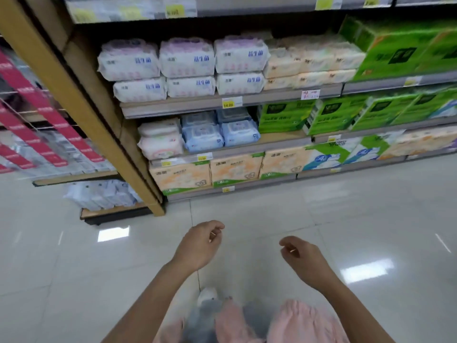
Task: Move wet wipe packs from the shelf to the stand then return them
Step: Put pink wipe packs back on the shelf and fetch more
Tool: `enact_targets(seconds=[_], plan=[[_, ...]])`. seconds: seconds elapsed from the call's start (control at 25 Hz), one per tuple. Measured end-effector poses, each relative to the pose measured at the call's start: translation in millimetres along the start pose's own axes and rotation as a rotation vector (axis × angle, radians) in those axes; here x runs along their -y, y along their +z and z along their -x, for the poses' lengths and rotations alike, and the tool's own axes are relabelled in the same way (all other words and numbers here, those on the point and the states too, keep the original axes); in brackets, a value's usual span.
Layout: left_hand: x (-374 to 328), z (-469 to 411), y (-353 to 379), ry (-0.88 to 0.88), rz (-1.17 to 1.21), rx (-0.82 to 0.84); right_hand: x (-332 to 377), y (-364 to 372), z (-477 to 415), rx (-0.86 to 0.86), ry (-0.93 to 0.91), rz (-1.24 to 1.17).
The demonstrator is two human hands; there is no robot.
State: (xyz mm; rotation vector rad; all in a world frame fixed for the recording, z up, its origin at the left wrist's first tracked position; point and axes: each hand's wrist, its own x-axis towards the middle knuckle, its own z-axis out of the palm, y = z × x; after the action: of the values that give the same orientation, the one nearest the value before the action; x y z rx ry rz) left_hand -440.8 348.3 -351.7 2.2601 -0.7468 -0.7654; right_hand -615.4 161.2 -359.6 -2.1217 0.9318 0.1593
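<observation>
Wipe packs (pixel 221 133) sit stacked on shelf (pixel 247 144); left hand (pixel 197 243) and right hand (pixel 300 256) loosely curled, grips empty.

We stood in a shop aisle: tiered tan metal shelving (pixel 232 101) carried stacked white plastic tissue packs (pixel 188 58), green boxed multipacks (pixel 329 115), yellow price labels (pixel 228 104), above glossy pale floor tiles (pixel 346 219).

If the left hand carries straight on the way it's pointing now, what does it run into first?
Probably nothing soon. The empty left hand hangs over bare glossy white floor tiles. Further along that line stand the peach tissue boxes on the bottom shelf, though depth is hard to judge.
</observation>
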Motion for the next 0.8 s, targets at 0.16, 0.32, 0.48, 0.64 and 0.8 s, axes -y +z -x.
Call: enact_targets(seconds=[0.16, 0.32, 0.48, 0.64, 0.8], plan=[[-46.2, -94.5, -49.4, 0.086, -0.022, -0.007, 9.8, -27.0, -55.5, -0.046, 0.085, -0.063], [-91.6, -178.5, -64.8, 0.146, 0.028, -0.014, 19.3, -66.8, -145.1, -0.059, 0.036, -0.078], [-134.8, -251.0, -75.6, 0.130, 0.097, -0.108, 52.9, -129.8, -237.2, -0.029, -0.119, -0.035], [-178.7, -291.8, -96.6, 0.171, 0.200, -0.190, 111.4, -203.0, -301.9, -0.051, -0.333, -0.007], [-218.2, -314.0, -143.1, 0.252, 0.293, -0.372, 173.9, -254.2, -335.1, -0.100, -0.519, -0.086]])
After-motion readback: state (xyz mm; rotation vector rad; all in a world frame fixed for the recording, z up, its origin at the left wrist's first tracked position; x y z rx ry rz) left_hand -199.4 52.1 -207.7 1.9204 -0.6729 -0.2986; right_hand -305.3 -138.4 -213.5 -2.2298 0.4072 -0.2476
